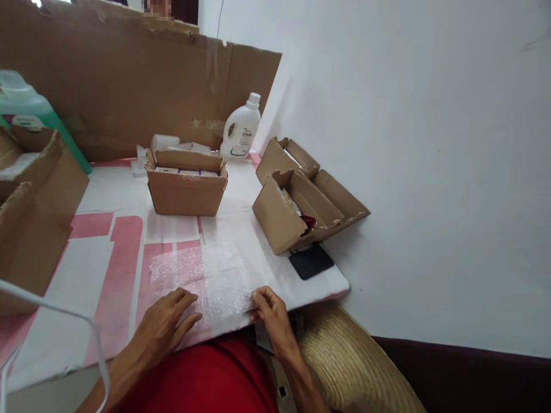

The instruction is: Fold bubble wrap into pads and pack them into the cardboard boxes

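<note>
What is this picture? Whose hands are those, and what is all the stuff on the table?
The picture comes from a camera worn on a person's head, looking down, so you see that person's own two bare hands. There is no machine here. The left hand lies flat on a sheet of bubble wrap at the near edge of the table. The right hand pinches the wrap's right corner. Farther back stands an open box with small packs inside. To the right is another open box, tipped over, and a flat black thing lies beside it. A white bottle stands at the back, before a big cardboard sheet.
</note>
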